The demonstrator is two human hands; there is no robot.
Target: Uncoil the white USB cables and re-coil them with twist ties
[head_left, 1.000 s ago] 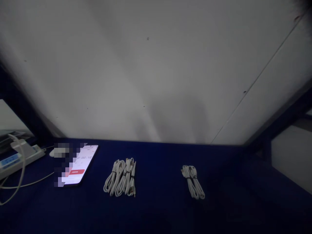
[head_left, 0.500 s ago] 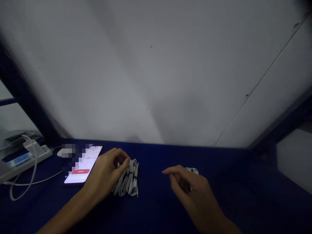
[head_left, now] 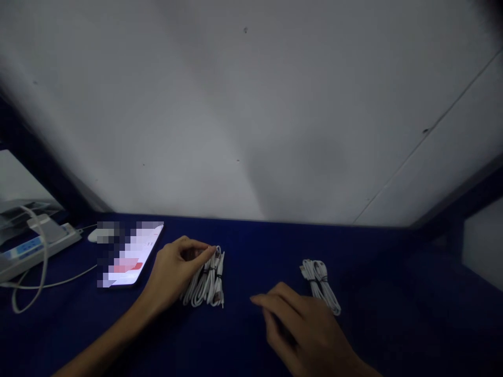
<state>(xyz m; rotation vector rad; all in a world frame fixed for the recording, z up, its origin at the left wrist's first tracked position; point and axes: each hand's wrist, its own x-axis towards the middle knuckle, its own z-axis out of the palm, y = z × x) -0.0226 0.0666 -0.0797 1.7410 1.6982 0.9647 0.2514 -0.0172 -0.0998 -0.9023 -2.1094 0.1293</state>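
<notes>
Several bundles of white cable (head_left: 204, 288), each bound with a black tie, lie side by side on the dark blue table. My left hand (head_left: 178, 267) reaches over them from the left, thumb and forefinger closed at the upper end of a bundle; its other fingers are mostly hidden. To the right lies another tied white cable bundle (head_left: 320, 283), apart from the group. Just in front of it, to its lower left, my right hand (head_left: 302, 324) hovers with thumb and forefinger apart and nothing between them.
A phone (head_left: 135, 262) with a lit screen, partly blurred, lies left of my left hand. Beyond it are a white mouse-like object (head_left: 101, 234), a power strip (head_left: 43, 251) and a loose white cord (head_left: 46, 262). A grey-white wall panel (head_left: 236, 115) rises behind the table (head_left: 251, 246).
My right hand has drawn back toward me and slightly left, uncovering the single cable bundle at the right. My left hand remains at the group of cables. The view has shifted slightly.
</notes>
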